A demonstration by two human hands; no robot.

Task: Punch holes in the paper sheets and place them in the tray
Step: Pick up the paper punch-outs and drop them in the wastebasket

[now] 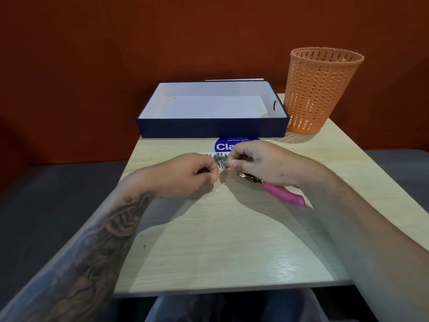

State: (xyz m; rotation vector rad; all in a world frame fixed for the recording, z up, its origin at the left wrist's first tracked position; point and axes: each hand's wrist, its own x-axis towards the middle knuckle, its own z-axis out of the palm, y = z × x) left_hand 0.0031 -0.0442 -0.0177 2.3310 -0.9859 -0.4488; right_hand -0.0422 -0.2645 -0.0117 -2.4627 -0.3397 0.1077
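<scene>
A small paper sheet [220, 159] with a grey printed pattern is held just above the table, between my two hands. My left hand [188, 175] pinches its left end and my right hand [262, 162] pinches its right end; most of the sheet is hidden by my fingers. A hole punch [284, 194] with a pink handle and metal jaws lies on the table under my right wrist, touched by neither hand's fingers. The dark blue tray [212, 130] with a white inside stands behind my hands, with nothing visible in it.
An orange perforated basket [321, 89] stands at the back right beside the tray. A round blue sticker [224, 146] lies on the wooden table [232, 240] in front of the tray. A red wall rises behind; dark seating flanks the table.
</scene>
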